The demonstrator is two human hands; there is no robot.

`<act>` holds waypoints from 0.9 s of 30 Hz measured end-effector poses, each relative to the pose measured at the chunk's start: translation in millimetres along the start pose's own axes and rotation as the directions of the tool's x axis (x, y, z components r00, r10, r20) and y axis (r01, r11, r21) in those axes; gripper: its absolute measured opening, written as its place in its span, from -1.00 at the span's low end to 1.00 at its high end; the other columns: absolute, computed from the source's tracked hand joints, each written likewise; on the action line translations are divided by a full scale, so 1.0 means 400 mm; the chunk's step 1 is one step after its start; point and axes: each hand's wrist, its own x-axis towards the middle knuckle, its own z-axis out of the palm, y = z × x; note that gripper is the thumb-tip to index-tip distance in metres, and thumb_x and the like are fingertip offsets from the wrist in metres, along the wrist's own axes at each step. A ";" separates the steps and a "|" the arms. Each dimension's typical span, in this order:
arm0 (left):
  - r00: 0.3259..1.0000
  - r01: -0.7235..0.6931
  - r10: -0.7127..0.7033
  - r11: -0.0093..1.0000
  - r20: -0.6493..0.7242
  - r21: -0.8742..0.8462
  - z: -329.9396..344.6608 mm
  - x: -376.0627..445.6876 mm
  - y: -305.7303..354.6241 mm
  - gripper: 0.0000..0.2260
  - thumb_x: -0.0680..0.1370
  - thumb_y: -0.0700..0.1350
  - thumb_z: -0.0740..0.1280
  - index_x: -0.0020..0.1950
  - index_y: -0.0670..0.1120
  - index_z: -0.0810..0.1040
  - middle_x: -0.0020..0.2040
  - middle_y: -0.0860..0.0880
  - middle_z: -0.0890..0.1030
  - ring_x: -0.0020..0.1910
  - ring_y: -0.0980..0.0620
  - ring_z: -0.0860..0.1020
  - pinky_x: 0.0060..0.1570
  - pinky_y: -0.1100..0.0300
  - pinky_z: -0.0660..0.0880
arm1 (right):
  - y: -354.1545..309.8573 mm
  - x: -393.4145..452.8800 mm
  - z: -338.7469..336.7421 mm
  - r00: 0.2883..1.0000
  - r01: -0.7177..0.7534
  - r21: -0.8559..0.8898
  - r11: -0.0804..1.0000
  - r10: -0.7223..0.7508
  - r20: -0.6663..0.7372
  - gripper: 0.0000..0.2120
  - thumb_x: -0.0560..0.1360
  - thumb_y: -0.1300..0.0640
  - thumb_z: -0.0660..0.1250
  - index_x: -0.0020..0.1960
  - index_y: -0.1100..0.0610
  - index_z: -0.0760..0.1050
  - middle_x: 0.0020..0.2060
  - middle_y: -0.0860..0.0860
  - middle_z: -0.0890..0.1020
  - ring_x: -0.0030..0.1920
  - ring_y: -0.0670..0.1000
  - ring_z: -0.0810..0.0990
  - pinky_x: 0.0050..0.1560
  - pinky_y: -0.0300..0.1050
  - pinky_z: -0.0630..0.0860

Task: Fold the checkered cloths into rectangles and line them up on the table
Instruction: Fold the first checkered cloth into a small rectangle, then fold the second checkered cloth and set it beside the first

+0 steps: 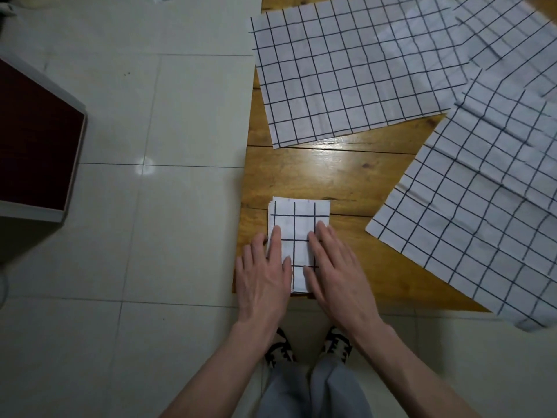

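on the wooden table (346, 173) one folded cloth (297, 224) is pressed flat under the left hand (263, 276) and right hand (337, 270), fingers straight, grasping nothing, while the unfolded cloths (346, 73) are left to fold.

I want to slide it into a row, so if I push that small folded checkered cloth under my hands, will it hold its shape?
Probably mostly. The folded checkered cloth shows several stacked layers at its edge, so it likely slides as one pad on the glossy wooden table. It is still fabric: pushed from one side, the top layers may shift. Lifted, it would probably sag or unfold.
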 end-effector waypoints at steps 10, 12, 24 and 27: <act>0.999 0.027 -0.027 1.000 0.045 0.005 0.000 0.022 0.005 -0.49 0.61 0.02 0.28 0.55 -0.08 0.39 0.25 -0.18 0.52 0.11 -0.15 0.54 0.00 -0.06 0.55 | 0.009 0.026 -0.009 0.999 0.002 -0.095 0.995 0.001 0.040 -0.38 0.73 -0.15 0.04 0.69 0.10 0.05 0.68 0.06 0.05 0.68 0.05 -0.03 0.62 0.04 0.02; 0.997 0.049 -0.047 0.998 0.067 -0.028 -0.010 0.027 0.006 -0.50 0.62 0.02 0.26 0.54 -0.07 0.38 0.25 -0.17 0.50 0.12 -0.15 0.52 0.02 -0.06 0.53 | 0.006 0.027 -0.021 1.000 -0.005 -0.059 0.998 0.006 0.030 -0.39 0.73 -0.15 0.04 0.69 0.10 0.07 0.68 0.04 0.06 0.68 0.04 -0.02 0.62 0.04 0.04; 0.986 -0.163 0.165 0.981 0.013 -0.106 -0.114 0.107 0.163 -0.52 0.63 0.00 0.30 0.53 -0.12 0.43 0.45 -0.17 0.51 0.43 -0.15 0.48 0.43 -0.09 0.42 | 0.138 -0.002 -0.211 0.975 -0.197 0.017 0.980 0.198 -0.104 -0.44 0.73 -0.11 0.11 0.65 0.09 0.19 0.65 0.02 0.20 0.66 -0.01 0.07 0.63 0.05 0.13; 0.973 -0.224 0.231 0.962 0.026 -0.157 -0.115 0.127 0.257 -0.53 0.67 0.03 0.21 0.54 -0.13 0.40 0.47 -0.14 0.50 0.48 -0.12 0.45 0.50 -0.12 0.37 | 0.232 -0.021 -0.246 0.941 -0.287 0.049 0.957 0.291 -0.173 -0.44 0.70 -0.09 0.11 0.63 0.13 0.26 0.63 0.06 0.27 0.65 0.03 0.14 0.60 0.12 0.21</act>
